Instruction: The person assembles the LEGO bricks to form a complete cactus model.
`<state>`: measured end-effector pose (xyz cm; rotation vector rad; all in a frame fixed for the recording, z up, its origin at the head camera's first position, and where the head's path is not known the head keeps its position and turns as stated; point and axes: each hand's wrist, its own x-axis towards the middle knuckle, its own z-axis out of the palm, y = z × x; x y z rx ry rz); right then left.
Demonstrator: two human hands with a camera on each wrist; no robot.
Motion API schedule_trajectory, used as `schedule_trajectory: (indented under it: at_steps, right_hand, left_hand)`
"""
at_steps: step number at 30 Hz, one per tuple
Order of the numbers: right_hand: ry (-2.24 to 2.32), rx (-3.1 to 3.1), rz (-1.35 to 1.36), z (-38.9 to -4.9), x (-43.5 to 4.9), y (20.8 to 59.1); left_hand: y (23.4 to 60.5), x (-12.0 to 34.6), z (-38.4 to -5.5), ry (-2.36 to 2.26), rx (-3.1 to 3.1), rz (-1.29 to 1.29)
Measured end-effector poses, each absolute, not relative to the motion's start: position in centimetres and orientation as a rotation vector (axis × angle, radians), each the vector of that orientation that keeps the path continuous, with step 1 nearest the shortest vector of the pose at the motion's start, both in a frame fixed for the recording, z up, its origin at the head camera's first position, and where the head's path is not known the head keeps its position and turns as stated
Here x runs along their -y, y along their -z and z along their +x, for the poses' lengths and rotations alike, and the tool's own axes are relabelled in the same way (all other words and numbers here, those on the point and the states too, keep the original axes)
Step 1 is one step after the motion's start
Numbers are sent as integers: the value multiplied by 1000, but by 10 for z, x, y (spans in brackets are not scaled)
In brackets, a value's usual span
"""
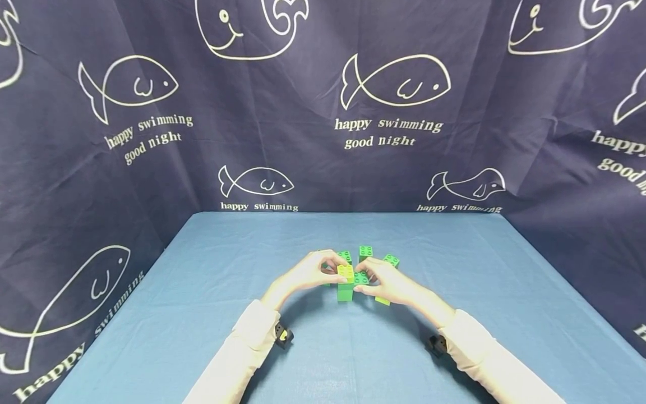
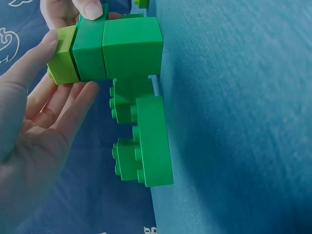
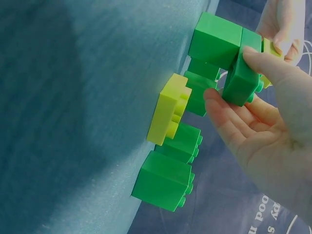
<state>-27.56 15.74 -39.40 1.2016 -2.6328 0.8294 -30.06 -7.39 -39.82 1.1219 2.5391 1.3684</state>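
Note:
A small stack stands in front of me: a yellow-green brick [image 1: 345,272] on top, a longer dark green brick [image 2: 90,54] below it and a green brick [image 2: 132,47] at the bottom. My left hand [image 1: 317,270] holds the yellow-green brick between thumb and fingers. The dark green brick juts out to the right of the stack, and my right hand [image 1: 387,280] pinches that end, thumb on the near side. In the right wrist view the left fingers partly cover the yellow-green brick.
Loose green bricks lie behind the stack, among them one at the back [image 1: 365,251] and one at the right [image 1: 391,260]. A yellow brick [image 3: 168,109] lies near my right hand. Left of the stack sits another green brick [image 2: 156,141]. A blue cloth [image 1: 333,359] covers the table.

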Motion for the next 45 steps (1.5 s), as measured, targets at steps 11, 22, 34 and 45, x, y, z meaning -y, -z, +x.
schedule_trajectory:
  at_steps: [11, 22, 34, 45]
  right_hand:
    - [-832, 2620, 1206, -276, -156, 392]
    - [-831, 2631, 1198, -276, -157, 393]
    - [-826, 2625, 1202, -276, -156, 395]
    - [-834, 2619, 1210, -275, -154, 395]
  left_hand:
    - [392, 73, -300, -1364, -2538, 1113]
    - [391, 73, -297, -1334, -2562, 1125]
    - [400, 73, -297, -1364, -2575, 1111]
    - [404, 74, -298, -1435, -2543, 1027]
